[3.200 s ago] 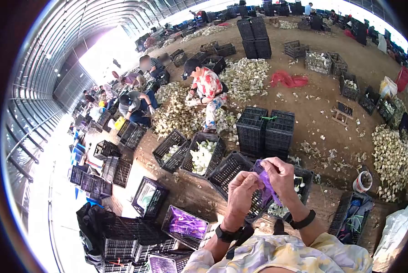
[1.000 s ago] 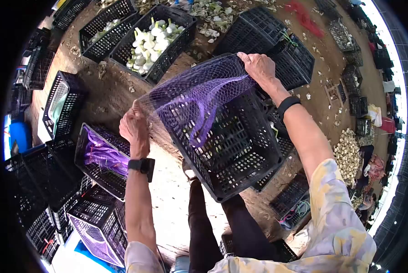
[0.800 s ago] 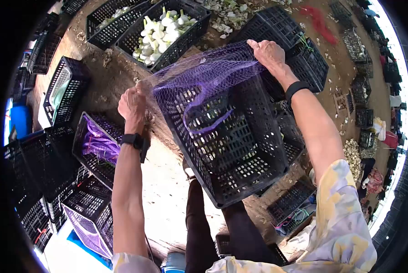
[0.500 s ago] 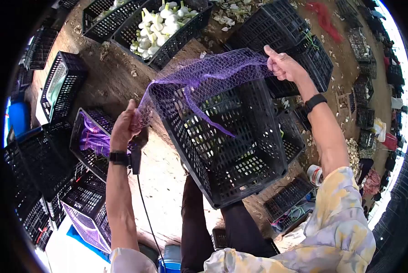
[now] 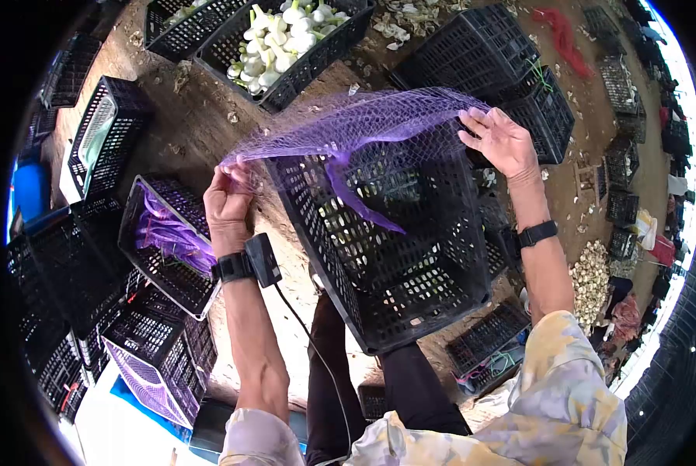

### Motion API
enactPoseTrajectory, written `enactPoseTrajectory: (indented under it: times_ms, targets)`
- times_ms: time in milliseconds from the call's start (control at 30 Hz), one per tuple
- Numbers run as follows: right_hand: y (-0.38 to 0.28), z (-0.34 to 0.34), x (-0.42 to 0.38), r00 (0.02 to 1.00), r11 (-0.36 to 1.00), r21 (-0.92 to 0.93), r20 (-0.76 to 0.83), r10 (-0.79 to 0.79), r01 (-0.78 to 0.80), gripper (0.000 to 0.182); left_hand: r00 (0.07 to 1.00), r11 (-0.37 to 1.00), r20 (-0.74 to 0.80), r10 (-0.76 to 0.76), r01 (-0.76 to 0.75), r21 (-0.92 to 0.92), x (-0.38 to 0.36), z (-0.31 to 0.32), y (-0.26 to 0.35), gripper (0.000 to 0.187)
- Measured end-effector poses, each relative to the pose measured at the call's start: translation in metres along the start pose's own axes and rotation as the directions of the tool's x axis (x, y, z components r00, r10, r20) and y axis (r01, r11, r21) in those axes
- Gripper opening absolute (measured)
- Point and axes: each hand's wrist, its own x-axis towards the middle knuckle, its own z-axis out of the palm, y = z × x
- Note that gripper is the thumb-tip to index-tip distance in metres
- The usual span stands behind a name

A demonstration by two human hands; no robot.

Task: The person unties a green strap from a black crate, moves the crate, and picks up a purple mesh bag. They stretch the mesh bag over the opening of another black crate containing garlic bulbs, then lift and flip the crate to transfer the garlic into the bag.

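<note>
A purple mesh bag (image 5: 363, 120) is stretched between my two hands above a black plastic crate (image 5: 348, 272). My left hand (image 5: 229, 203) pinches the bag's left end with its fingertips. At the opposite end, my right hand (image 5: 507, 141) holds the netting between its bent fingers and thumb. A twisted purple tail of the bag hangs down inside the crate. The crate lies tilted in front of my legs, its slotted walls and bottom showing through the opening.
White bulbs with short stalks (image 5: 274, 48) fill a crate at the back. Purple mesh bags (image 5: 169, 233) lie in a crate on the left. Stacked black crates (image 5: 476, 50) stand at the back right. A cable hangs from a box at my left wrist.
My left hand has moved up and slightly right, and the bag's left end rose with it. My right hand has shifted slightly right and down, its fist loosening to bent fingers.
</note>
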Motion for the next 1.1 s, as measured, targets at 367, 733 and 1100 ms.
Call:
enactPoseTrajectory:
  times_ms: [367, 733, 1100]
  targets:
    - [0.012, -0.044, -0.001, 0.989, 0.982, 0.17, -0.11, 0.097, -0.078, 0.012, 0.963, 0.69, -0.21, 0.167, 0.038, 0.723, -0.015, -0.024, 0.03, 0.018]
    - [-0.011, -0.077, -0.04, 0.934, 0.806, -0.487, -0.061, 0.353, -0.337, 0.031, 0.921, 0.544, -0.11, -0.374, 0.313, 0.779, -0.193, -0.044, -0.028, 0.033]
    - [0.04, -0.072, -0.138, 0.968, 0.977, 0.207, 0.249, -0.004, -0.05, 0.027, 0.973, 0.985, 0.172, -0.151, 0.164, -0.059, -0.271, -0.033, -0.135, 0.014]
